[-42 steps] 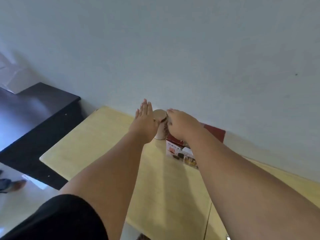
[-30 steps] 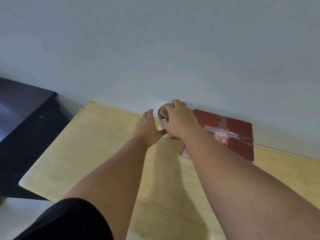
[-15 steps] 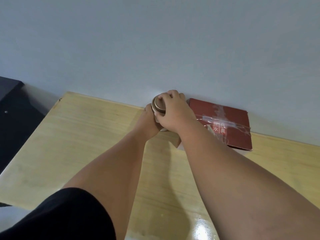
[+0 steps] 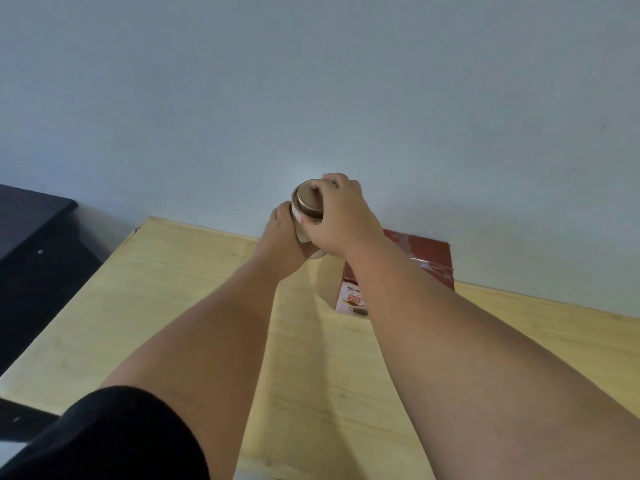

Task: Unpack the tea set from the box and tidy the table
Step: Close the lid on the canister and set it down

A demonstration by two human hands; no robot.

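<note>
both hands meet on one small canister (image 4: 306,216) at about 12 o'clock on the tabletop (image 4: 173,289), by the wall. the right hand (image 4: 341,218) has its fingers (image 4: 330,185) clenched over the brass-coloured lid (image 4: 306,200); the left hand (image 4: 282,237) cups the white body, fingers hidden. to do this well, brace the base low and move the top gently. count: one canister, one red box (image 4: 429,261) at 1 o'clock, taped shut.
</note>
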